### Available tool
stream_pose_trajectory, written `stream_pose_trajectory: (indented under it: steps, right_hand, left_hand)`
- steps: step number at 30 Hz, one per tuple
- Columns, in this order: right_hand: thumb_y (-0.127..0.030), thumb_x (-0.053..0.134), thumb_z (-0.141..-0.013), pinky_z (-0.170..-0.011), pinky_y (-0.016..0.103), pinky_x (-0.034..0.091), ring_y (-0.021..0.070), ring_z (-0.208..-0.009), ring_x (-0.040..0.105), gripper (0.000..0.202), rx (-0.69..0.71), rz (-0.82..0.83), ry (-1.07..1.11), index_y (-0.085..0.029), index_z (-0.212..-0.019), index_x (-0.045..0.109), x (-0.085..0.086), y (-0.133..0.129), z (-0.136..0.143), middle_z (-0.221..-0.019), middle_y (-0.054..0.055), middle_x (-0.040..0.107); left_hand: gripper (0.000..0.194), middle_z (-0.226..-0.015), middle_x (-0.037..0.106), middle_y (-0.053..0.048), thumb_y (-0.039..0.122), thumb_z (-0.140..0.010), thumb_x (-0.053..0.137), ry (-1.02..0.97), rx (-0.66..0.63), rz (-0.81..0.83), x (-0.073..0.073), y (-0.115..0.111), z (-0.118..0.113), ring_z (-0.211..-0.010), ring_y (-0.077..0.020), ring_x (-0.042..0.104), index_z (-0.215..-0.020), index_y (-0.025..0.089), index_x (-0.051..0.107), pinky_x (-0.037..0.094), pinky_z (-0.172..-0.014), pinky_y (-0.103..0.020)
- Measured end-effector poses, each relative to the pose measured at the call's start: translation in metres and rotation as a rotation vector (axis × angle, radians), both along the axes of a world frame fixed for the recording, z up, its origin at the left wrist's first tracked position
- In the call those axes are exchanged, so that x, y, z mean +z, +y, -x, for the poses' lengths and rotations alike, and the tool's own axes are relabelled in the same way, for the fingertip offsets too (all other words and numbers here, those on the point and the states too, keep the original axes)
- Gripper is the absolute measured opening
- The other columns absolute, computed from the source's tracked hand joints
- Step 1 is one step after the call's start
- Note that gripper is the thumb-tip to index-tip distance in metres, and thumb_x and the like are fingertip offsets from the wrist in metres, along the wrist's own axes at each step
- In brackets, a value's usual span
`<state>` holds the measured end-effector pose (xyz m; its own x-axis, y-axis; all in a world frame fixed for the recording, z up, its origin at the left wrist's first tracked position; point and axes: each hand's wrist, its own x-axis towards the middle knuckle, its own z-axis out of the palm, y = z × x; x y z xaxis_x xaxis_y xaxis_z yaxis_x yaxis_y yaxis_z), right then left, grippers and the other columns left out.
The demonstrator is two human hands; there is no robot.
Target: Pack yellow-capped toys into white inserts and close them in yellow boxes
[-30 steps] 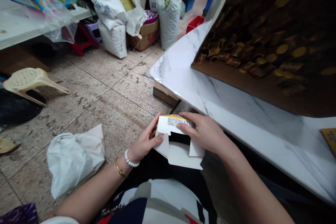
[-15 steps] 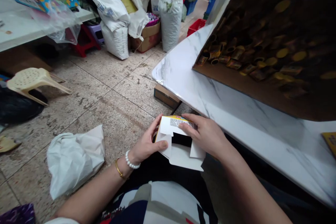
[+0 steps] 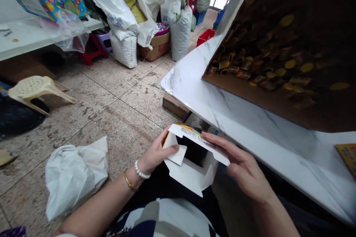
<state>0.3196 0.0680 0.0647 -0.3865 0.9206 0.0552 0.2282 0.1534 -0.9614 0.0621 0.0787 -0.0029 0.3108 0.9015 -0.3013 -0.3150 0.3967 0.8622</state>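
Carton flap (image 3: 196, 137) lifted; marbled table (image 3: 222, 107) close beside.

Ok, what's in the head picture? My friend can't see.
The left hand grips a small, open, white and yellow cardboard box; the right hand is at its top flap. A big brown cardboard box of small yellow pieces sits on a white marbled table.

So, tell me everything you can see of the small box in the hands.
The box looks like thin card, white-flapped, with yellow print outside. Its near end gapes open, flaps spread, around a dark interior where no contents can be made out. It is held beside the marble-patterned table, opening toward the wearer. The left hand grips its left side, thumb on a flap; fingers of the right hand lie along the upper flap.
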Motion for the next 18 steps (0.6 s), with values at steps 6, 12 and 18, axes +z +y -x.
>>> stream_pose_trajectory:
  steps: [6,12,18]
  right_hand:
    - [-0.047,0.064,-0.089,-0.11,0.046,0.044,0.0287,-0.124,0.06,0.03,-0.289,0.103,-0.13,-0.024,-0.106,0.072,-0.004,-0.002,0.001,-0.129,0.008,0.067]
    - [-0.046,0.061,-0.089,-0.107,0.047,0.044,0.0284,-0.125,0.058,0.06,-0.24,0.022,-0.532,-0.023,-0.142,0.049,-0.02,-0.002,0.021,-0.14,0.011,0.058]
    - [-0.057,0.056,-0.091,-0.113,0.044,0.038,0.0275,-0.135,0.048,0.067,-0.301,-0.044,-0.23,-0.023,-0.147,0.042,-0.027,-0.007,0.012,-0.149,0.012,0.048]
  left_hand:
    - [0.088,-0.153,0.043,-0.015,0.037,-0.077,0.078,0.002,0.055,-0.062,0.002,-0.006,-0.004,-0.137,-0.0361,0.043,-0.151,0.023,0.032,0.038,-0.112,-0.052]
    - [0.089,-0.158,0.038,-0.01,0.032,-0.079,0.078,0.026,0.027,-0.229,0.004,-0.003,-0.007,-0.142,-0.0315,0.039,-0.153,0.026,0.029,0.032,-0.118,-0.046]
    - [0.082,-0.155,0.042,-0.01,0.034,-0.084,0.072,0.088,0.058,-0.273,0.009,0.003,0.003,-0.141,-0.0296,0.04,-0.154,0.027,0.028,0.03,-0.119,-0.045]
